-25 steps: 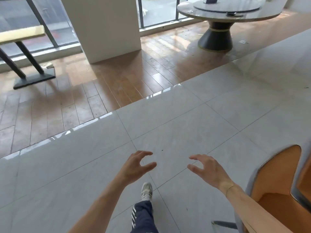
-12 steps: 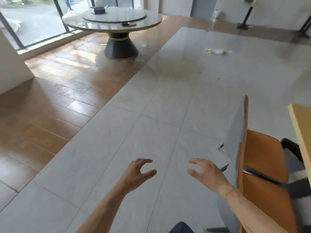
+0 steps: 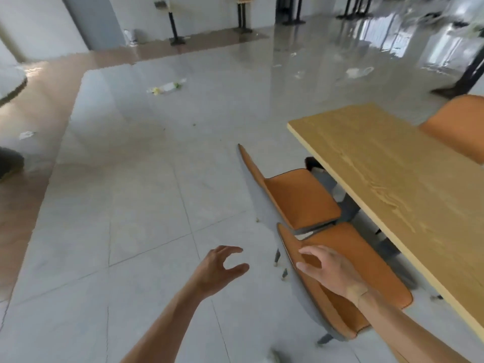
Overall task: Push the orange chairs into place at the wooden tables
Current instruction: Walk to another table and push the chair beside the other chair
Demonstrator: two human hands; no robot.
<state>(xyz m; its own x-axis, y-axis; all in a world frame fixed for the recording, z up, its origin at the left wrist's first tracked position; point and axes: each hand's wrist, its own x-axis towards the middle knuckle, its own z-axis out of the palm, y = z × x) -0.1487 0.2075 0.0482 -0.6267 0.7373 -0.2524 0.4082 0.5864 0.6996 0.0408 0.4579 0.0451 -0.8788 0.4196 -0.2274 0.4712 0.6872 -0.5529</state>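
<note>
Left of the wooden table (image 3: 392,179), the left hand (image 3: 217,271) hangs open and empty over bare floor. The right hand (image 3: 332,271), fingers spread, holds nothing and hovers over the near orange chair (image 3: 366,305), probably reaching for its backrest; a second chair (image 3: 298,197) stands beyond, both seats short of the table edge

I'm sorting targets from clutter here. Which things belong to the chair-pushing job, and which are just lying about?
For the job: near orange chair, far orange chair, wooden table, left hand, right hand.

Lying about: floor litter, paper scrap.
</note>
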